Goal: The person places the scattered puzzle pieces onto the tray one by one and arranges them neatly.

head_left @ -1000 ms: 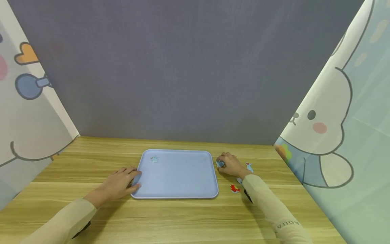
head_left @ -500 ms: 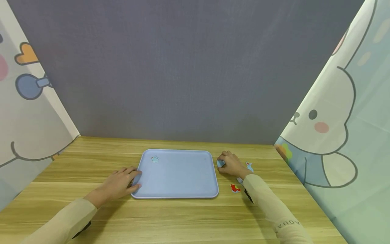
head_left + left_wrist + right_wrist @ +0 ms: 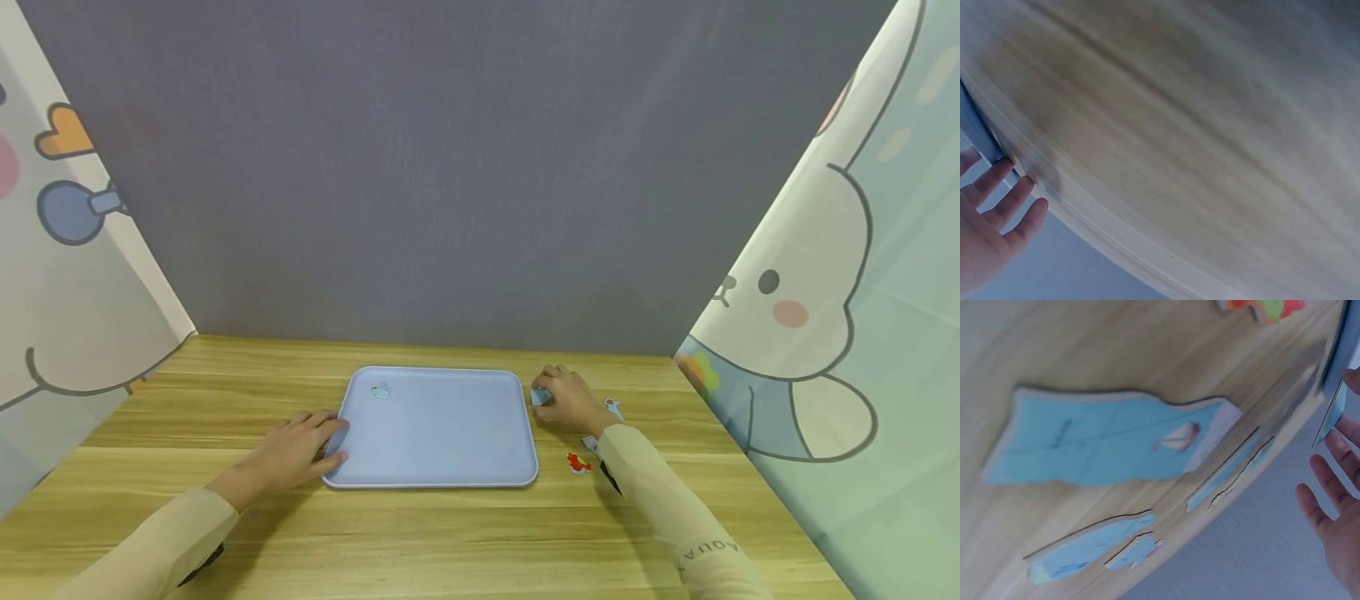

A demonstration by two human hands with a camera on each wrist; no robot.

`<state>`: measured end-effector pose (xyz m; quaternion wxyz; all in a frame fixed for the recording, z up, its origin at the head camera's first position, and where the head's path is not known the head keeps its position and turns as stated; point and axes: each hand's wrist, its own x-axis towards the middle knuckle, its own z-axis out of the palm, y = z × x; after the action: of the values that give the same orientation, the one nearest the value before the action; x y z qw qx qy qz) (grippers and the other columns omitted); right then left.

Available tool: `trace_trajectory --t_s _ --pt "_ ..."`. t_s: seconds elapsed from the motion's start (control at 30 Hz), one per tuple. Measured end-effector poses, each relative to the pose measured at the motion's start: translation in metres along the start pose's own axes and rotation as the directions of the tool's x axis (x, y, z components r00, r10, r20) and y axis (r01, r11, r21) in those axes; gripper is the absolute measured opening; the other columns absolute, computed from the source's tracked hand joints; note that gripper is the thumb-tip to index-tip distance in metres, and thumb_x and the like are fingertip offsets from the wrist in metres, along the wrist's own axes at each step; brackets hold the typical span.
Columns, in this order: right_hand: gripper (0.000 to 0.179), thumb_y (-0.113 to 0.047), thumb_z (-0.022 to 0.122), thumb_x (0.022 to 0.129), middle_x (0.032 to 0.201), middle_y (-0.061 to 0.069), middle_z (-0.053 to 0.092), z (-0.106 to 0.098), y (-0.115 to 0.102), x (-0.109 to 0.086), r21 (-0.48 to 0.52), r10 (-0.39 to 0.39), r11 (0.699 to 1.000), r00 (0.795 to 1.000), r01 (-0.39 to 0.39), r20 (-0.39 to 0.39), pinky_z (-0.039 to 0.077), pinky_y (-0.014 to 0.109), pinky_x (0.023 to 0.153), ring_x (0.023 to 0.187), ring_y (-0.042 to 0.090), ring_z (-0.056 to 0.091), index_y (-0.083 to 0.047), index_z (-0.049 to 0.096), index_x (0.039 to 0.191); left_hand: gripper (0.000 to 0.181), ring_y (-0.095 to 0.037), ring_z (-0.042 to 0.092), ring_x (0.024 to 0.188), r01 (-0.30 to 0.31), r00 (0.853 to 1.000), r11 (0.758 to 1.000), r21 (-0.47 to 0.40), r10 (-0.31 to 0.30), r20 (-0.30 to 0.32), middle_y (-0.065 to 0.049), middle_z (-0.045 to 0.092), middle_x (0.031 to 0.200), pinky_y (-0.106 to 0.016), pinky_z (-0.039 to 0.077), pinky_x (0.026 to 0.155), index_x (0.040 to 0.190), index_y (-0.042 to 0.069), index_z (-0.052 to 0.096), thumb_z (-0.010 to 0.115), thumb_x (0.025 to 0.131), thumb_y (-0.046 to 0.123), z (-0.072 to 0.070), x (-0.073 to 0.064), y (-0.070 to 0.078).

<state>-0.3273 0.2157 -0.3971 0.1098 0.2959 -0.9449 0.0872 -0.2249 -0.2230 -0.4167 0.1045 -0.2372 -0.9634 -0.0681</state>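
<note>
My left hand (image 3: 292, 454) rests at the left edge of a pale blue tray (image 3: 435, 433), with its thumb over the rim. In the left wrist view the fingers (image 3: 1013, 203) are spread and fairly straight beside the tray's edge. Just right of the tray, my right hand (image 3: 572, 402) pinches a light blue puzzle piece (image 3: 540, 397) between thumb and fingertips. The right wrist view shows this puzzle piece (image 3: 1333, 412) edge-on, tilted up. One small puzzle piece (image 3: 381, 391) lies in the tray's back left corner.
Near the right forearm lie a red puzzle piece (image 3: 578, 463), a whitish one (image 3: 590, 443) partly under the sleeve, and a light blue one (image 3: 613, 407). The right wrist view shows a large blue piece with a sailboat (image 3: 1104, 437). A grey panel (image 3: 435, 183) stands behind the wooden table.
My right hand has shifted slightly to the back and left, with the light blue puzzle piece in its fingers. The left hand and the tray have stayed put.
</note>
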Motion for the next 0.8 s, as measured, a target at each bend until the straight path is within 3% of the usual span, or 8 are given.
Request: trace_trajectory --t_s 0.13,0.37,0.8 --pt "0.034 -0.027 0.074 0.073 0.099 0.004 0.059 -0.001 -0.004 0.003 -0.022 -0.043 0.999 0.998 0.042 -0.041 0.048 0.044 0.075 0.092 0.022 0.050 -0.007 0.066 0.099 0.049 -0.045 0.053 0.106 -0.001 1.000 1.000 0.000 0.001 0.002 -0.016 0.055 0.121 -0.063 0.045 0.081 0.119 0.007 0.059 0.062 0.083 0.041 -0.001 0.000 0.000" --pt "0.034 -0.029 0.072 0.076 0.105 0.004 0.061 -0.006 -0.015 0.010 0.005 -0.025 1.000 1.000 0.025 0.002 0.047 0.046 0.083 0.100 0.023 0.052 -0.009 0.066 0.103 0.049 -0.047 0.053 0.106 -0.006 1.000 1.000 -0.004 0.006 -0.004 -0.017 0.055 0.121 -0.064 0.045 0.080 0.118 0.006 0.059 0.063 0.083 0.040 -0.002 -0.001 0.001" --pt "0.035 -0.032 0.072 0.076 0.104 0.003 0.061 -0.002 -0.036 0.027 -0.063 -0.089 0.994 0.995 0.092 0.042 0.049 0.042 0.079 0.097 0.021 0.052 -0.011 0.066 0.103 0.049 -0.043 0.054 0.105 -0.011 1.000 1.000 -0.016 0.010 -0.012 -0.016 0.055 0.121 -0.061 0.047 0.078 0.118 0.006 0.059 0.063 0.083 0.039 -0.004 -0.001 0.001"
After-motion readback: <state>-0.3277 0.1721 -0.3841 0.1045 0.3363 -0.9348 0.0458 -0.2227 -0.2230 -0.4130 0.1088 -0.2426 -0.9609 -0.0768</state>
